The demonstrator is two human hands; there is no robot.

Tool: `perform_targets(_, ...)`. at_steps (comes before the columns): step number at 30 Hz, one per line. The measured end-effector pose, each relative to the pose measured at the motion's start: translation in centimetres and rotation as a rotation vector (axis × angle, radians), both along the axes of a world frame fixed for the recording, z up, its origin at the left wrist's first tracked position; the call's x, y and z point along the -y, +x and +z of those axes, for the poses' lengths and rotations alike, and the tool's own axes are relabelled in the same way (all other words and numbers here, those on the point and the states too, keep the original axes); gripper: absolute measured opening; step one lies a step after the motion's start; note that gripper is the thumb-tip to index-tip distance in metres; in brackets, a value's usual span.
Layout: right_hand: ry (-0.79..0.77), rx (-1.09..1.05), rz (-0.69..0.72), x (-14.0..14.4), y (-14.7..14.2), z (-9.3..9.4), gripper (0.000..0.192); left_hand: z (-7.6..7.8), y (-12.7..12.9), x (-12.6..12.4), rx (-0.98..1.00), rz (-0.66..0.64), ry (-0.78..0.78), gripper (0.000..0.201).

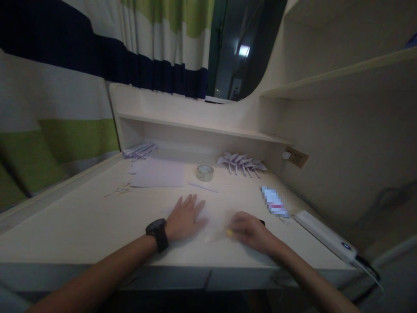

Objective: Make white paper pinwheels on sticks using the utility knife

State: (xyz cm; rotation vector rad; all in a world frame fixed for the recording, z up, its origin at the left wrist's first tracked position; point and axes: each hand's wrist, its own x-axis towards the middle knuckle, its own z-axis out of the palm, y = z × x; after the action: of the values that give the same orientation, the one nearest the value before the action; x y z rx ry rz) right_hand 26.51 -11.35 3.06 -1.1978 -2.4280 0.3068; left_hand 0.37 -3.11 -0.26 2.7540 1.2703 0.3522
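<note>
The right hand [248, 232] is closed in a pinch grip on a small yellow tool [230, 233], its tip pressed onto a pale paper sheet [217, 224] lying flat on the desk [81, 230]. The left hand [185, 219], fingers apart and flat, pins the same sheet just left of the grip; a watch [157, 232] sits on that wrist. The sheet looks thin, light and limp, likely to slide or crease, so it is best held flat by palm pressure near an edge. Beyond the grip lie a tape roll [205, 172], a paper strip [203, 187], more sheets [158, 174] and folded paper shapes [241, 161]. Right of the grip lies a power bank [324, 235].
</note>
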Motion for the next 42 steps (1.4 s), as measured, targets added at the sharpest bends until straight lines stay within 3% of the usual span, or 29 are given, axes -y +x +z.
perform_targets(7,-0.178,-0.037,-0.075,-2.0,4.8,0.3,0.023,0.7,-0.2,-0.2,0.016,-0.006,0.006,0.087)
perform_targets(14,-0.030,0.017,-0.239,-2.5,5.2,-0.3,0.020,0.6,-0.3,-0.4,0.061,0.000,0.007,0.087)
perform_targets(19,0.045,0.086,-0.292,-2.9,4.7,-0.7,0.021,1.0,0.0,-0.5,0.214,-0.043,0.028,0.089)
perform_targets(21,0.060,0.099,-0.297,-3.0,4.6,-0.7,0.021,1.3,0.1,-0.5,0.320,-0.081,0.033,0.082)
perform_targets(25,0.070,0.127,-0.314,-3.2,4.4,-0.6,0.023,1.6,0.2,-1.0,0.581,-0.111,-0.021,0.050)
perform_targets(27,0.076,0.134,-0.340,-3.3,4.0,-0.4,0.023,1.7,0.1,-1.5,0.724,-0.094,-0.091,0.041)
perform_targets(31,0.088,0.024,-0.347,-3.8,2.0,0.3,0.027,2.6,-0.1,-1.9,0.927,-0.101,-0.285,0.044)
perform_targets(33,0.005,-0.148,-0.278,-4.2,0.3,0.6,0.030,3.7,-0.3,-1.7,0.967,-0.169,-0.376,0.040)
perform_targets(38,-0.384,-0.583,-0.151,-6.2,-3.8,0.5,0.053,6.3,-0.7,-1.3,0.985,-0.403,-0.574,0.018)
perform_targets(42,-0.326,-0.613,-0.174,-7.4,-4.9,0.4,0.049,7.6,-1.2,-1.8,0.945,-0.557,-0.602,0.011)
